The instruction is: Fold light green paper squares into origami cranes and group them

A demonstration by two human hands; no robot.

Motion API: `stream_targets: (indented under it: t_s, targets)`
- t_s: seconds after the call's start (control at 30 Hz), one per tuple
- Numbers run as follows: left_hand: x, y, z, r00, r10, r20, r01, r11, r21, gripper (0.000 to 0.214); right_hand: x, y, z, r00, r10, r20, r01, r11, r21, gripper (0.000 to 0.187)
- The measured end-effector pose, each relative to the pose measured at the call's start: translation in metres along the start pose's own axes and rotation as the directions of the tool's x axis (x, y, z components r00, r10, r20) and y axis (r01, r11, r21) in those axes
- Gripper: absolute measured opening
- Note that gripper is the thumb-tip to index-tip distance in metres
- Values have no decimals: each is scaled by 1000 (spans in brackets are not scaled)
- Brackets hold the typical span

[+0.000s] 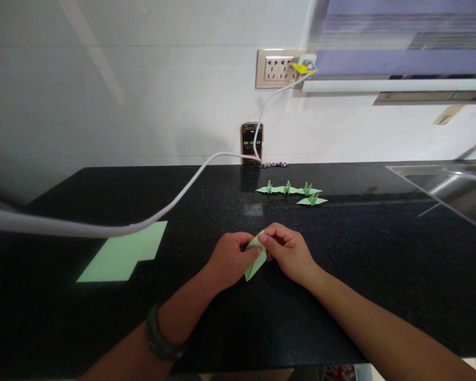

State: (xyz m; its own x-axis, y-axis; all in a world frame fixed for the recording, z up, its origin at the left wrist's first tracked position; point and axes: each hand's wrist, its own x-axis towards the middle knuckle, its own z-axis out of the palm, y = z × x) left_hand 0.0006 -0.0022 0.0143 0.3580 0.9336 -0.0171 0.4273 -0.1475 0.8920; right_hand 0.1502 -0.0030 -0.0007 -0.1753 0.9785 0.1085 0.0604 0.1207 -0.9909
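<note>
Head view: a long bench (360, 254) of black, finely speckled polished stone runs along a white tiled wall. A steel sink (440, 182) is set into its right end.

On the wall sits a metal socket plate (273, 69). A white cable (174, 203) hangs from its plug, passes the phone and sweeps left over the bench. One phone (252, 143) leans upright against the wall with a timer lit on its screen.

Four small folded figures of pale green paper (287, 188) stand near the back of the bench, three in a row and one just in front, wings spread flat.

At left lies flat green paper (122, 254) with a stepped outline, like overlapping sheets — how many, I cannot tell.

Near the front edge, at the middle, both hands meet on one folded piece (256, 259), narrow and pointed, of the same green paper. It is held just above the bench. The left hand (230, 259) pinches its left side and the right hand (289, 251) pinches its top, thumb on the paper — both closed on it. A dark band (161, 338) circles the left wrist.
</note>
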Motion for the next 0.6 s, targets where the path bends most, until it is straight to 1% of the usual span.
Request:
stream_targets:
  t_s: [0.27, 0.37, 0.5, 0.6]
  targets:
    - [0, -2, 0, 1000, 9, 4, -8, 1000, -16, 23, -1, 0, -1, 1000, -16, -10, 16, 1000, 10, 17]
    - [0, 0, -1, 1000, 1, 20, 0, 1000, -18, 23, -1, -2, -2, 999, -27, -24, 27, 1000, 1, 17]
    - [-1, 2, 0, 999, -20, 46, 22, 999, -25, 22, -1, -3, -2, 997, -51, -49, 50, 999, -11, 28]
    - [-1, 2, 0, 998, -33, 45, 33, 999, -1, 22, 0, -1, -2, 1000, 11, -13, -10, 997, 74, 34]
